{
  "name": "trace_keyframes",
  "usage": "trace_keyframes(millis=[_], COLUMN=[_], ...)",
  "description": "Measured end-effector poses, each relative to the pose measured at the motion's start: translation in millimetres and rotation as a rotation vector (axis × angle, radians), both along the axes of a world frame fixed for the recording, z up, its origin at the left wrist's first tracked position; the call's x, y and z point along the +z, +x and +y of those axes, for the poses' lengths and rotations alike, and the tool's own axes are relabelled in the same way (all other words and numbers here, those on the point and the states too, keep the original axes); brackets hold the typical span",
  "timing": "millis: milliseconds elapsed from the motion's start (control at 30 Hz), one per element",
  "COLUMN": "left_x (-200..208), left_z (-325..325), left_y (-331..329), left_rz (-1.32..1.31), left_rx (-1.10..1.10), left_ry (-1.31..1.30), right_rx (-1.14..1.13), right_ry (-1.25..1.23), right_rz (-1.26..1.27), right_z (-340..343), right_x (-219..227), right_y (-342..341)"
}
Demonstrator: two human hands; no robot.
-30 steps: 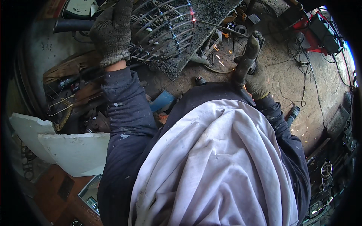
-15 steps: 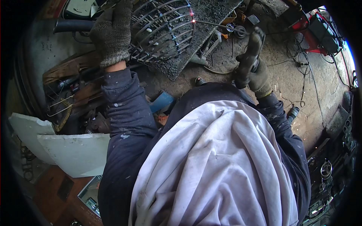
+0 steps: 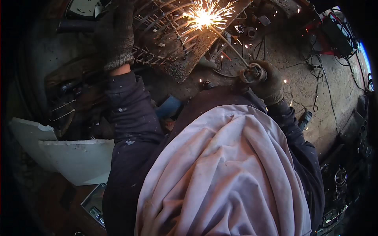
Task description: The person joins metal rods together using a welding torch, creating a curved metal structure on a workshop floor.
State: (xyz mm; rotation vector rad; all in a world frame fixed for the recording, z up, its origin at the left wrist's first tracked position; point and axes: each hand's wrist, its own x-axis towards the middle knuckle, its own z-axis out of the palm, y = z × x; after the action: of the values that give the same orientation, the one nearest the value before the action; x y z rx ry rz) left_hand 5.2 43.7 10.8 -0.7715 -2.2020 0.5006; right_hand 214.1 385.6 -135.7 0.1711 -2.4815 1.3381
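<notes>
My right hand [image 3: 268,80], in a knitted work glove, is closed around a dark welding electrode holder [image 3: 252,73]. From it a thin welding rod [image 3: 232,46] slants up and left to a bright burst of sparks at the right side of a curved metal-bar grille [image 3: 167,33]. This grille lies on a dirty, grit-covered metal plate [image 3: 179,72]. My left hand [image 3: 118,43], also gloved, is beside the grille's left edge. Its fingers are lost in shadow, so what they touch is unclear. A dark tubular piece [image 3: 75,26] lies just left of it.
White broken panels [image 3: 78,157] stand at the left, beneath shadowed scrap. A blue piece [image 3: 169,106] is between my left arm and lap. Cables [image 3: 317,67] cross the floor at right near a red and black machine [image 3: 334,37]. Dark metal parts [image 3: 342,177] line the lower right.
The small glow at the rod's tip has become a large burst of sparks. My right hand and the electrode holder have tilted down and left. Surroundings look darker; my left hand has barely moved.
</notes>
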Motion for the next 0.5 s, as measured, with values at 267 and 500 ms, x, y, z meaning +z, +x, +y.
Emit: trace_keyframes(millis=[267,500], left_x=[3,12], left_z=[5,36], left_y=[4,27], left_rz=[0.051,-0.324], left_rx=[-0.055,-0.054], left_ry=[-0.008,0.824], right_rx=[-0.066,-0.043], right_ry=[-0.121,-0.146], right_rz=[-0.146,-0.103], right_z=[-2,-1], right_x=[-6,-14], right_y=[7,7])
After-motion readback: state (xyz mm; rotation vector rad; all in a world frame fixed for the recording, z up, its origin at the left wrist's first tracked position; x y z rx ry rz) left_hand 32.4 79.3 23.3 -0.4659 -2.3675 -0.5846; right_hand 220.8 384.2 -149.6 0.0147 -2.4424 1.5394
